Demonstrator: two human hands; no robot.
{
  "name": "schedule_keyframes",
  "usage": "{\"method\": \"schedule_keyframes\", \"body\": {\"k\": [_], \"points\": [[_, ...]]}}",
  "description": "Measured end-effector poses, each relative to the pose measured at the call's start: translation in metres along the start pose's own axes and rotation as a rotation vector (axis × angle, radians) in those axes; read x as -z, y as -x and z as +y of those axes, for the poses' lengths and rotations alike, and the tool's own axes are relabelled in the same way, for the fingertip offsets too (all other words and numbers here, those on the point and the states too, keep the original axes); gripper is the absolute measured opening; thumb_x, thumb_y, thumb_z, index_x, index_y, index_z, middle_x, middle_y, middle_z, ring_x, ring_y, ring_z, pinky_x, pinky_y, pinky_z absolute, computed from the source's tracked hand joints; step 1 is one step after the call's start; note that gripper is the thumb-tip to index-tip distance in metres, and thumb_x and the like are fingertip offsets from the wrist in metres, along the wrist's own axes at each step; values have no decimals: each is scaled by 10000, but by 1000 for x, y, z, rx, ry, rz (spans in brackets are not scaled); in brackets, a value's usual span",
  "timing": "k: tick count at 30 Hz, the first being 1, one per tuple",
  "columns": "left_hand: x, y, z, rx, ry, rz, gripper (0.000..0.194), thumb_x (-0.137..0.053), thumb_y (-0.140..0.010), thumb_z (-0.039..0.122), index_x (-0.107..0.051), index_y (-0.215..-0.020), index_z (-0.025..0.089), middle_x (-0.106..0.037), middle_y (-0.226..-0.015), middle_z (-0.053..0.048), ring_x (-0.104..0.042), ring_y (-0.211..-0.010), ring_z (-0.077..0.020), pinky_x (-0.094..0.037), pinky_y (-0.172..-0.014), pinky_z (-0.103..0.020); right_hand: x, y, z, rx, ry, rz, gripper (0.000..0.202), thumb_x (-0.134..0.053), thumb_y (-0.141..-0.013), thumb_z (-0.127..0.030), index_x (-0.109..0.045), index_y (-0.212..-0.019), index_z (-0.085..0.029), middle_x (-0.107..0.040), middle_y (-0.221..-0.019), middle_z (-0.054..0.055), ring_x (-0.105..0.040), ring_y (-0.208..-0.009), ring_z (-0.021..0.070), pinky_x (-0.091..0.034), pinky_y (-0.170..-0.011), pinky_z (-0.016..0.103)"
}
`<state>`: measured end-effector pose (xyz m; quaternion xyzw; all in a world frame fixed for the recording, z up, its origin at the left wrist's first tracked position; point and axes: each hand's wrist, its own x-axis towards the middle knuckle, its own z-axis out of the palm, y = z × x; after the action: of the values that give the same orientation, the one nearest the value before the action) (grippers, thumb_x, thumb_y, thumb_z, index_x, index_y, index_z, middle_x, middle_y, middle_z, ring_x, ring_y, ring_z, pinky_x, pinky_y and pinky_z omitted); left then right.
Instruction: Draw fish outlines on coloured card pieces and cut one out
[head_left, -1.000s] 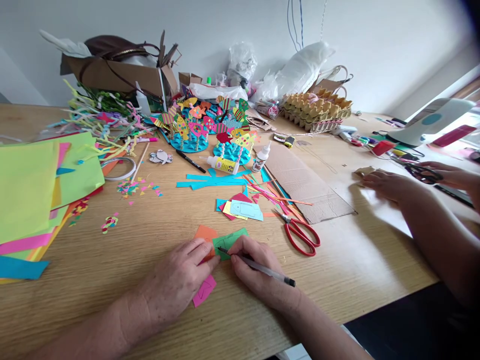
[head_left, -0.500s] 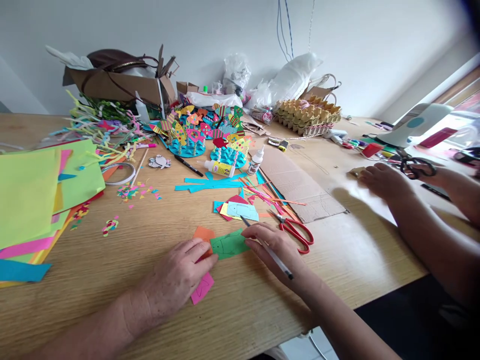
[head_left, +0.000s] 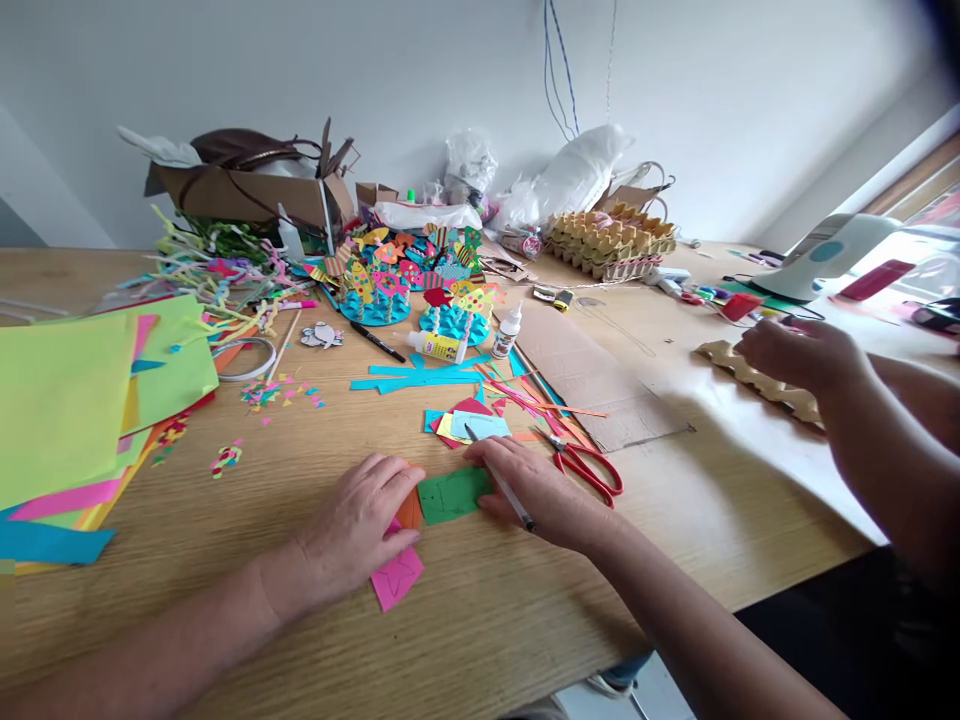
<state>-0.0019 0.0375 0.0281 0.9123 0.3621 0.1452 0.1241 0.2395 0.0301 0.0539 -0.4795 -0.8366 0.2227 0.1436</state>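
1. Centrally placed: one green card (head_left: 452, 495), flat on the table (head_left: 300, 640), a fish outline drawn on it, between the two hands.
2. Left hand (head_left: 364, 515): relaxed and ungripped, palm down, fingers over an orange card (head_left: 409, 510), thumb at the top of a pink card (head_left: 398, 578) (this one bears a star outline).
3. Right hand (head_left: 532, 490): grasping a pen (head_left: 514, 501), tip pointing away from the body; fingertips at the green card's right edge.
4. Small pile of cut cards, just beyond the right hand: a light blue card (head_left: 481, 426) uppermost, yellow and red below.
5. Scissors (head_left: 589, 470), red handles, lying to the right of the pile.
6. Blue paper strips (head_left: 420, 376), crossed, behind the pile.
7. Glue, two bottles: a yellow-labelled bottle (head_left: 439, 347) on its side, a white bottle (head_left: 508, 333) upright.
8. Paper fish (head_left: 367, 280), many-coloured, mounted on blue bases.
9. Coloured sheets (head_left: 60, 400), stacked, far left.
10. Co-worker's hands (head_left: 814, 355), far right, above an egg-carton strip (head_left: 765, 385); their grip cannot be told.
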Motion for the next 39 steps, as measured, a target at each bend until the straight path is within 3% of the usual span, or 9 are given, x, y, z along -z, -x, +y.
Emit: {"method": "schedule_keyframes", "body": {"k": [4,9,14,23,26,28,32,37,39], "points": [[8,-18,5,72,51,-106,303,-669,-733,156,-583,-1023,148,-591,-1045,-89,-516,-1013,-269,-437,-888,-426,-1,0,-1,3,-18,0,399,-666,-711,-37,-531,-1065,-163,-619,-1060,100,-572,-980,247,-467,-832,382],[3,-34,8,77,113,-113,76,-616,-759,118,-578,-795,173,-584,-892,-43,-520,-913,-236,-427,-817,-371,-12,4,-1,-8,-34,73,391,-610,-694,-8,-515,-1033,-179,-588,-1031,70,-567,-930,220,-473,-789,353],[2,-43,10,127,262,-114,144,-514,-750,48,-543,-700,181,-553,-686,32,-542,-686,-149,-395,-625,-237,-18,11,-4,-73,-72,199,402,-603,-671,-8,-479,-1003,-199,-568,-979,48,-576,-800,188,-469,-686,302],[8,-76,11,223,447,-12,155,-520,-744,129,-618,-849,184,-575,-659,40,-556,-632,-140,-403,-557,-217,-1,-2,12,-132,-150,479,256,-536,-753,-103,-460,-974,-207,-587,-866,24,-576,-751,180,-461,-672,311],[11,-81,4,246,456,76,300,-526,-747,147,-583,-1039,188,-626,-870,-8,-584,-733,-150,-461,-618,-237,6,-15,22,-123,-91,480,258,-536,-752,-107,-469,-983,-202,-598,-897,31,-582,-758,175,-463,-657,298],[16,-78,-4,259,441,124,346,-516,-764,173,-556,-1107,184,-607,-1045,-56,-583,-862,-172,-489,-691,-267,7,-23,30,-120,-45,473,256,-534,-746,-98,-476,-970,-207,-601,-904,26,-589,-767,170,-466,-659,290],[29,-57,-20,247,387,66,266,-488,-750,172,-617,-982,183,-635,-945,-39,-593,-857,-183,-493,-703,-275,3,-34,43,-121,3,470,251,-551,-733,-85,-505,-954,-193,-614,-925,53,-601,-845,208,-475,-724,331],[42,-20,-24,157,323,-123,328,-529,-696,136,-657,-992,196,-657,-990,-27,-604,-928,-200,-459,-830,-306,4,-36,39,-113,65,505,202,-582,-773,-101,-539,-951,-186,-621,-989,118,-581,-957,285,-447,-841,436],[44,-7,-23,72,232,-278,374,-519,-739,142,-627,-1093,192,-629,-1022,-45,-598,-942,-204,-459,-819,-305,8,-31,27,-91,90,521,190,-590,-789,-107,-543,-954,-188,-620,-1007,131,-565,-988,300,-428,-877,459]]}}
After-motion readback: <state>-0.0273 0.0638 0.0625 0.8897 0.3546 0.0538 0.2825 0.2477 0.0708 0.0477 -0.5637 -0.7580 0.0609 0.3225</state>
